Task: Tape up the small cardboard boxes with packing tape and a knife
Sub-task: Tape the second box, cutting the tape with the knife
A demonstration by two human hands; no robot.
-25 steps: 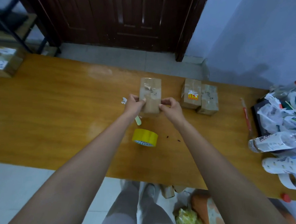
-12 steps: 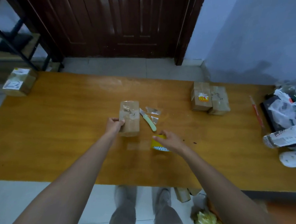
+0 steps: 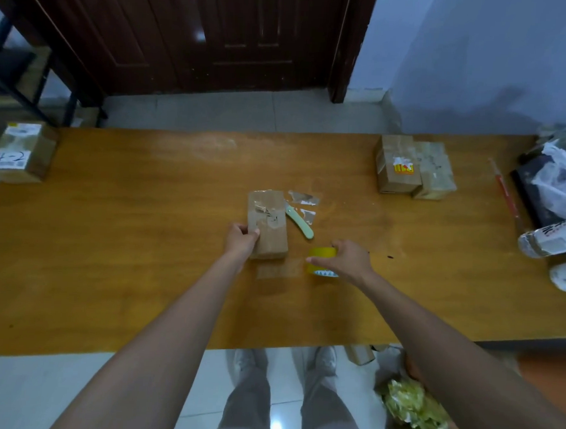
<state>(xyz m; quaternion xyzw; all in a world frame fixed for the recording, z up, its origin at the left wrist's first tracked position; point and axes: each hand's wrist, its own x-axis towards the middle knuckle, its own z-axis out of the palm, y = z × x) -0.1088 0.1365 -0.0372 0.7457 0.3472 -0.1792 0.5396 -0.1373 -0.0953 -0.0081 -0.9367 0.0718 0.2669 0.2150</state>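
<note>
Centrally in the frame, the left hand (image 3: 241,241) grips the near left edge of a small cardboard box (image 3: 268,225) lying flat on the wooden table (image 3: 126,239), fingers curled round its side. Just right, the right hand (image 3: 346,258) curls over the yellow tape roll (image 3: 320,265). A pale green knife (image 3: 299,221) lies beside the box, tape scraps (image 3: 304,198) near it. Two more boxes (image 3: 412,168) sit touching at upper right, another box (image 3: 22,151) at far left

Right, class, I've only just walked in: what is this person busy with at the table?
A person is taping up small boxes. The left hand grips a cardboard box lying on the wooden table, while the right hand closes on the yellow tape roll. A pale green knife lies untouched beside the box.
</note>
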